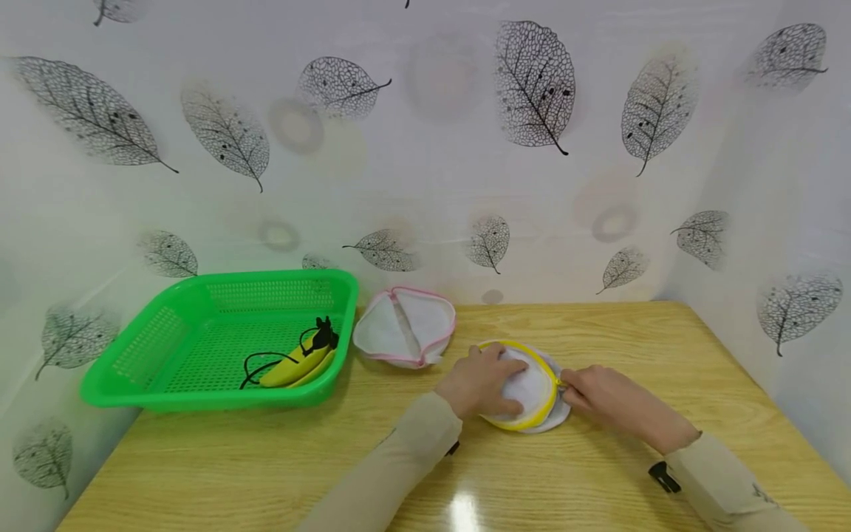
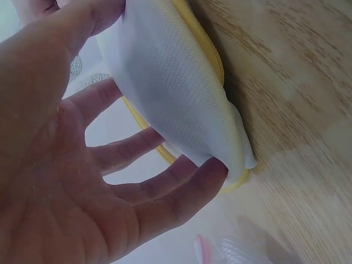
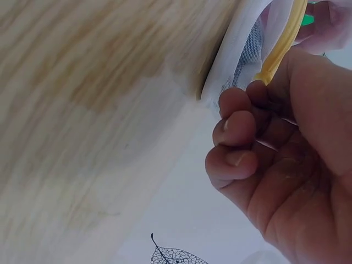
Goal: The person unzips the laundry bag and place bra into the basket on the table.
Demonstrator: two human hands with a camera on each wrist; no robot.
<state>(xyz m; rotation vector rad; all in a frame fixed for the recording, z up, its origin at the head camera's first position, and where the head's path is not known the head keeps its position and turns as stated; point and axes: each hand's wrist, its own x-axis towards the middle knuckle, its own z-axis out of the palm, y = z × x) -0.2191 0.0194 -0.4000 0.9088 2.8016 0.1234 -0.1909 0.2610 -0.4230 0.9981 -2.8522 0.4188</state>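
Note:
A round white mesh laundry bag with a yellow zipper band (image 1: 532, 384) lies on the wooden table in the head view. Over its left part my left hand (image 1: 482, 382) is spread, the fingers apart and touching the fabric. In the left wrist view, those fingertips press on the bag's white mesh side (image 2: 170, 82). At the bag's right edge my right hand (image 1: 598, 393) pinches the yellow zipper pull (image 1: 561, 383) between thumb and curled index finger. The right wrist view shows the other fingers folded in beside the yellow zipper (image 3: 283, 41); the pull itself is mostly hidden there.
Behind and left of my hands lies another white mesh bag with pink trim (image 1: 405, 329). Beside it stands a green plastic basket (image 1: 219, 403) with yellow banana-shaped things (image 1: 299, 367) and a black cord (image 1: 255, 358) inside. A leaf-patterned curtain (image 1: 439, 162) hangs behind the table.

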